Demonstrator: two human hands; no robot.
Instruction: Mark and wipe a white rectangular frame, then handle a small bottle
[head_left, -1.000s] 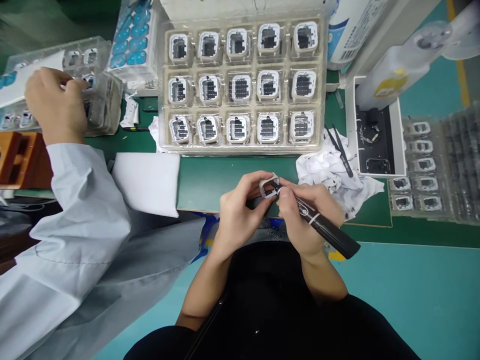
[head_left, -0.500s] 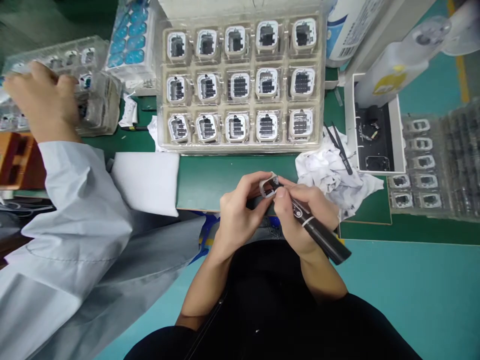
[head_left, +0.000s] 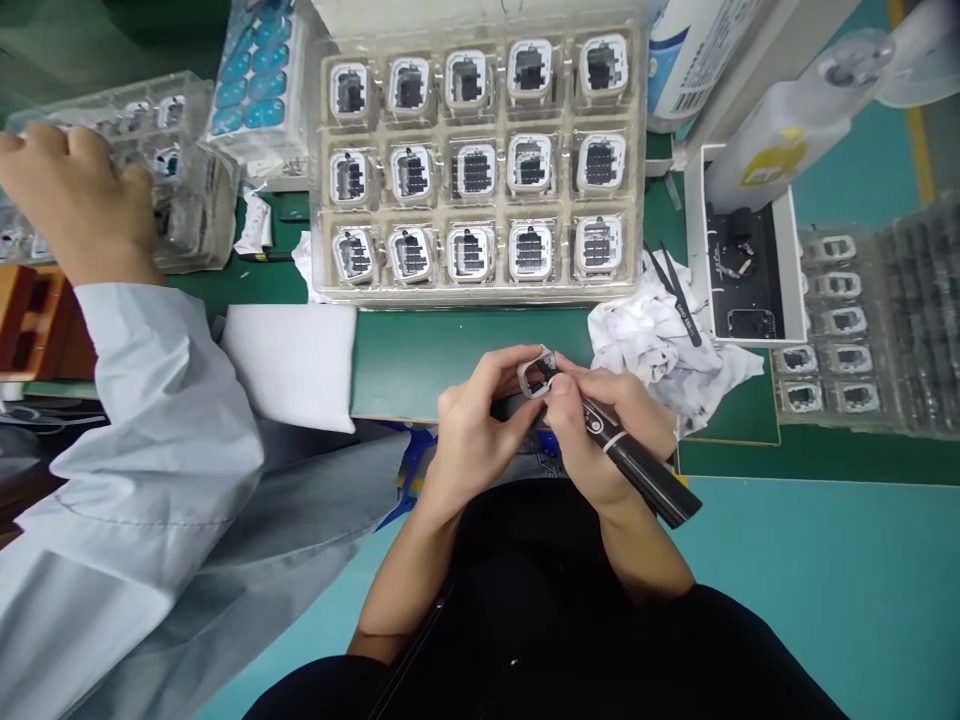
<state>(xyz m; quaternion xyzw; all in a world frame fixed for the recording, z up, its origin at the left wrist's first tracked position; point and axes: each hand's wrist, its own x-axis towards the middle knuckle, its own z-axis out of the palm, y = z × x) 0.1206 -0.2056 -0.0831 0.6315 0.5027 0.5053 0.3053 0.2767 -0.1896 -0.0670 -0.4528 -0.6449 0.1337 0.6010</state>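
Observation:
Close in front of my body, my left hand point(head_left: 480, 420) is closed around a small light rounded-square watch case point(head_left: 531, 378), gripping it between thumb and fingers. My right hand point(head_left: 604, 430) grips a black pen-shaped electric tool point(head_left: 651, 480) with a button and a silver ring. The tool's front end points at the case; its tip is hidden by my fingers, so contact cannot be made out. Beyond my hands lies a clear plastic tray point(head_left: 480, 292) with rows of similar white-rimmed cases point(head_left: 531, 250) in its pockets.
A co-worker's hand point(head_left: 86, 205) reaches over trays at left. A white foam pad point(head_left: 289, 360) lies nearby. At right are a crumpled cloth point(head_left: 637, 335), black tweezers point(head_left: 679, 300), a white box point(head_left: 795, 270), a bottle point(head_left: 780, 150) and stacked trays point(head_left: 832, 330).
The co-worker's hand has shifted slightly left over the trays. The whole view has moved a little. My hands keep nearly the same hold on the case and the tool.

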